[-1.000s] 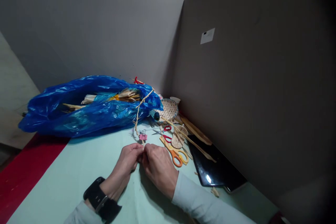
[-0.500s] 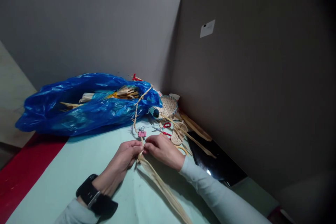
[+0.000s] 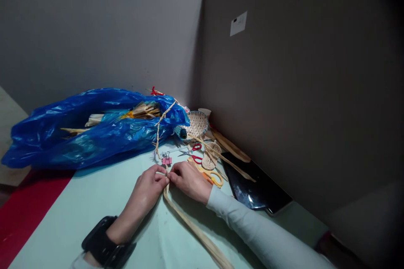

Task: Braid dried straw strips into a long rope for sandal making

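Note:
My left hand [image 3: 150, 185] and my right hand [image 3: 188, 180] meet at the middle of the table, each pinching a strand of dried plant fibre just below a pink binder clip [image 3: 166, 160]. From my fingers a long, loose fibre strip [image 3: 195, 229] runs down toward the near edge. Beyond the clip, a twisted or braided fibre cord [image 3: 158, 134] climbs over the blue bag. Fingertips cover the exact spot where the strands cross. Close by my right hand lie orange-and-yellow-handled scissors [image 3: 216, 178].
A blue plastic bag [image 3: 104, 151] with fibre bundles fills the back left. Red-handled scissors [image 3: 195, 153], a small woven sole-shaped piece [image 3: 211, 156], a woven basket [image 3: 199, 122] and a black glossy tablet-like slab [image 3: 257, 187] lie at right. Grey partitions [image 3: 268, 71] enclose the back and right.
The view has shifted slightly to the right. My hands still pinch the fibre below the clip, with fingers slightly repositioned. The loose strip now lies narrower, and more of the yellow-handled scissors shows.

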The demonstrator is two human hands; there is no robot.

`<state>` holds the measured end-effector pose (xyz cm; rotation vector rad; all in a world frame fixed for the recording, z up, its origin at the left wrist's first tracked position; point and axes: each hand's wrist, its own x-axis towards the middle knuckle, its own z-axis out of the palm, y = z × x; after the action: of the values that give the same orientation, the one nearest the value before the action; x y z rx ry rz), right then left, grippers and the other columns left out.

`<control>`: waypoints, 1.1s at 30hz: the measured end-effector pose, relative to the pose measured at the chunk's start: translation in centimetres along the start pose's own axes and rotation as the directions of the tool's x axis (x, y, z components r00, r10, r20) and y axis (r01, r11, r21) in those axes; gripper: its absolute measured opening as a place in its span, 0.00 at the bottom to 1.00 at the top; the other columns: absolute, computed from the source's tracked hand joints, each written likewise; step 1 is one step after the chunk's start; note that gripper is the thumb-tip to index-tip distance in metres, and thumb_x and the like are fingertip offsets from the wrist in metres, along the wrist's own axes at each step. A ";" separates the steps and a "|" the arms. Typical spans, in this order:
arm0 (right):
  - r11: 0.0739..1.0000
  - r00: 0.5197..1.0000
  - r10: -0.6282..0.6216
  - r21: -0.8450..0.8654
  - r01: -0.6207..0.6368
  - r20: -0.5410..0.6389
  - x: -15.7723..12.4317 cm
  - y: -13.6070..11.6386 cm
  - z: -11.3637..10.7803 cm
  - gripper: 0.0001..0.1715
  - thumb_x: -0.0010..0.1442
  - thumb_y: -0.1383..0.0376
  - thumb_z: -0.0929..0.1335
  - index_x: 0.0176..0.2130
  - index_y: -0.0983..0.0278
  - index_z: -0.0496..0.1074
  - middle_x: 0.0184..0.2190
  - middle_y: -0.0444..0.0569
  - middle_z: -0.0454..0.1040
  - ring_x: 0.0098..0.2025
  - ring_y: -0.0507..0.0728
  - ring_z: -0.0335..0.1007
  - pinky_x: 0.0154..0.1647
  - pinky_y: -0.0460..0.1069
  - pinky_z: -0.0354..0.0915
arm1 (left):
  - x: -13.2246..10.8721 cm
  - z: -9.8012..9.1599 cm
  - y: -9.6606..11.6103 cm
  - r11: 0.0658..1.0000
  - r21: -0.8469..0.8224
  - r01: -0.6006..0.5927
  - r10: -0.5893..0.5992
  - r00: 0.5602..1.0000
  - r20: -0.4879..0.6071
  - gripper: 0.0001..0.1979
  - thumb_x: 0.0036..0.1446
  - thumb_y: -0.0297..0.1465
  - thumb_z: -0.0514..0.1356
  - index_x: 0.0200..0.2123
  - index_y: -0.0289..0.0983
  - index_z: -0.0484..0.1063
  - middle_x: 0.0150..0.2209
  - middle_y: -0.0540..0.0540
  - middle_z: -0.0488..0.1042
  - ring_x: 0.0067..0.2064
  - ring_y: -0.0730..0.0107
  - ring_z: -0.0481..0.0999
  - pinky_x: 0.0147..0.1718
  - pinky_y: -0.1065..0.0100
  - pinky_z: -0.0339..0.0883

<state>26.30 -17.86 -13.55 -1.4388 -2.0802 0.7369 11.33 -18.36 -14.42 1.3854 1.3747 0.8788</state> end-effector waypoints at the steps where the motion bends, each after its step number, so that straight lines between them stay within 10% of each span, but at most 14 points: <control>1: 1.000 1.000 0.012 0.023 -0.012 0.006 0.0 0.1 0.0 0.13 0.57 0.67 0.64 0.27 0.67 0.76 0.23 0.48 0.74 0.28 0.51 0.63 0.29 0.46 0.50 | -0.1 -0.1 0.2 0.999 0.051 -0.017 0.018 1.000 -0.003 0.09 0.41 0.31 0.61 0.30 0.38 0.68 0.18 0.54 0.73 0.24 0.67 0.68 0.26 0.69 0.54; 7: 0.987 0.997 0.078 0.142 -0.077 -0.005 0.0 0.4 0.1 0.11 0.54 0.69 0.66 0.25 0.68 0.76 0.21 0.46 0.74 0.25 0.50 0.62 0.28 0.45 0.52 | -2.3 -0.7 2.4 0.793 0.600 -0.105 0.135 0.991 -0.006 0.10 0.56 0.32 0.52 0.25 0.39 0.70 0.23 0.49 0.77 0.28 0.63 0.73 0.30 0.66 0.57; 19: 0.749 0.978 0.179 0.630 -0.207 0.109 0.1 0.9 1.0 0.09 0.52 0.70 0.66 0.23 0.69 0.73 0.14 0.39 0.63 0.19 0.47 0.53 0.22 0.43 0.52 | -5.3 4.4 0.2 0.243 0.924 -0.294 0.444 0.881 0.163 0.20 0.55 0.16 0.47 0.42 0.31 0.76 0.40 0.33 0.78 0.43 0.53 0.74 0.33 0.62 0.65; 23: 0.588 0.966 0.175 0.766 -0.259 0.192 -0.1 0.6 0.5 0.09 0.53 0.71 0.66 0.22 0.69 0.71 0.16 0.41 0.67 0.17 0.45 0.53 0.19 0.42 0.49 | -5.2 3.2 0.6 0.430 0.827 -0.362 0.437 0.885 0.160 0.12 0.58 0.26 0.53 0.31 0.38 0.77 0.34 0.37 0.78 0.40 0.52 0.73 0.34 0.60 0.63; 28: 0.555 0.958 0.167 0.781 -0.287 0.233 0.1 0.8 0.6 0.11 0.55 0.69 0.65 0.22 0.69 0.70 0.11 0.38 0.60 0.12 0.45 0.44 0.13 0.44 0.38 | -2.8 0.2 1.4 0.850 0.491 -0.194 0.328 0.923 -0.203 0.10 0.55 0.36 0.57 0.28 0.38 0.73 0.31 0.43 0.74 0.38 0.55 0.71 0.40 0.58 0.61; 31: 0.552 0.958 0.172 0.784 -0.286 0.229 0.0 0.6 0.5 0.09 0.55 0.71 0.64 0.25 0.69 0.71 0.14 0.39 0.63 0.13 0.45 0.47 0.14 0.43 0.42 | -1.3 -0.1 1.3 0.999 -0.008 -0.031 0.031 1.000 0.000 0.09 0.49 0.36 0.62 0.31 0.36 0.72 0.31 0.45 0.73 0.35 0.60 0.73 0.38 0.61 0.64; 33: 0.561 0.959 0.174 0.778 -0.284 0.225 -0.1 0.6 0.3 0.08 0.55 0.72 0.64 0.26 0.69 0.71 0.16 0.40 0.65 0.15 0.45 0.49 0.15 0.43 0.44 | -0.7 0.1 1.1 0.949 -0.281 0.141 -0.088 0.977 0.194 0.10 0.45 0.35 0.65 0.30 0.35 0.70 0.27 0.49 0.71 0.28 0.69 0.71 0.31 0.66 0.65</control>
<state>26.54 -17.84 -14.16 -1.1140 -1.2742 1.6559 11.72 -19.00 -13.31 1.1162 1.1241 0.8218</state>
